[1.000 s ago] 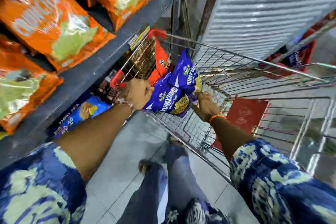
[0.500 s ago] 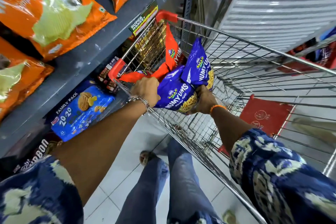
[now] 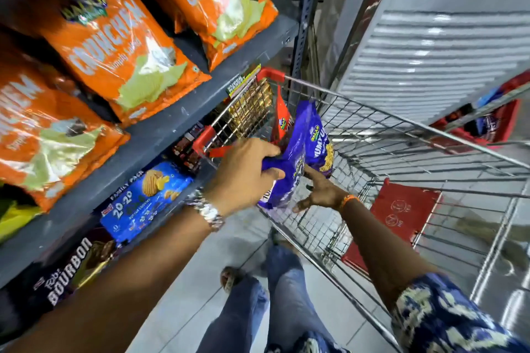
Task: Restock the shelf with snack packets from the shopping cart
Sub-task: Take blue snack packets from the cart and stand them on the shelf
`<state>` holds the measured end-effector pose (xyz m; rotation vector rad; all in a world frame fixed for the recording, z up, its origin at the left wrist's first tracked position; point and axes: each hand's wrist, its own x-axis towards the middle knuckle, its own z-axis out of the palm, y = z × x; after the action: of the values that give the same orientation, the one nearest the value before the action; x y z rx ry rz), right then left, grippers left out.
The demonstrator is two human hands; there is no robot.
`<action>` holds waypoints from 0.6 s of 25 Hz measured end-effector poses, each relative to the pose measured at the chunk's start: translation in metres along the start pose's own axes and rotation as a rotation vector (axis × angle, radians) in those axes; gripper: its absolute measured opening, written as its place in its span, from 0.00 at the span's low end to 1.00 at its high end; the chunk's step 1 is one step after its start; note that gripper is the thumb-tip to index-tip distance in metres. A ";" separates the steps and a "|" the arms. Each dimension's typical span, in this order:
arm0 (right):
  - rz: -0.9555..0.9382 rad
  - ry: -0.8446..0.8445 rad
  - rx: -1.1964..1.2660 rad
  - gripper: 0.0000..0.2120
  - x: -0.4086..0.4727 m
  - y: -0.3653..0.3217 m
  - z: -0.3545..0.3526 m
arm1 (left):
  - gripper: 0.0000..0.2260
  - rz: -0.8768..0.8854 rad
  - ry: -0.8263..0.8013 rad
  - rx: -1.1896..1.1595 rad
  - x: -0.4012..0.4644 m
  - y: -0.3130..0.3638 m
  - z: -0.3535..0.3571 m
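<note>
Purple snack packets [image 3: 304, 149] are lifted above the wire shopping cart [image 3: 401, 152]. My left hand [image 3: 246, 175] is shut on their upper left edge. Under the packets my right hand [image 3: 321, 190] has its fingers spread and its fingertips touching them from below. An orange-red packet [image 3: 282, 120] stands in the cart just behind the purple ones. The grey shelf [image 3: 160, 135] runs along the left, with large orange chip bags [image 3: 120, 46] standing on it.
Below the grey shelf lie a blue biscuit family pack [image 3: 143, 200] and a dark Bourbon pack [image 3: 68, 269]. The cart's red corner [image 3: 269, 73] presses close to the shelf upright [image 3: 304, 17]. A red panel [image 3: 398, 215] hangs on the cart. My legs [image 3: 258, 304] stand on grey tiles.
The packets have come up and toward the shelf. My left hand now grips their edge from the top, and my right hand has opened, moving from a grasp to a touch from below.
</note>
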<state>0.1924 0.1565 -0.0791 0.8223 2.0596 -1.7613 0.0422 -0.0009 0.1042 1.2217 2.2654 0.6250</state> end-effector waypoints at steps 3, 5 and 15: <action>-0.085 -0.043 0.045 0.51 -0.034 -0.058 -0.017 | 0.12 0.116 -0.063 -0.105 -0.014 0.036 -0.095; -0.185 -0.087 0.050 0.42 -0.054 -0.107 -0.027 | 0.06 0.193 -0.080 -0.185 -0.028 0.061 -0.155; -0.758 -0.140 0.196 0.40 -0.146 -0.346 -0.015 | 0.14 0.455 0.651 -0.380 -0.096 0.153 -0.352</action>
<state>0.1006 0.1111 0.2826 -0.0911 2.2895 -2.3299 -0.0293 -0.0642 0.4877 1.4855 2.1694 1.7508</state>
